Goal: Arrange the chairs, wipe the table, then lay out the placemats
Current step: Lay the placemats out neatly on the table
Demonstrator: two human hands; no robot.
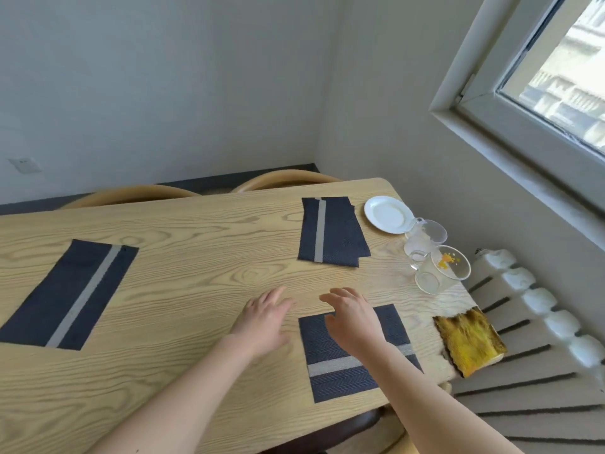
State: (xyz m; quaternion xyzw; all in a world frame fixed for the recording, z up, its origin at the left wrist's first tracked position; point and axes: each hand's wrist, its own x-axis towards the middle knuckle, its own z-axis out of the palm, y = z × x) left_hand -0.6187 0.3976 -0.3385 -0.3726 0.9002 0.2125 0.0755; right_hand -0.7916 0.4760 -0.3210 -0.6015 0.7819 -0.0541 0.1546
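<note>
Both hands hang relaxed, fingers loosely spread, holding nothing: the left hand (265,322) over bare table (196,273), the right hand (353,322) above the near placemat (330,375) at the near right, perhaps brushing it. The left placemat (72,296) lies flat at the left; the far placemats (330,234) overlap beside a plate (388,213)

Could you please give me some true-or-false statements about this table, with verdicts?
1. The plate is empty. True.
2. The yellow cloth lies on the near placemat. False: it lies at the edge of the table, apart from that mat.
3. The left hand grips the plate. False: it is open and holds nothing.
4. The right hand is over the near placemat. True.
5. Two chair backs show beyond the table. True.
</note>
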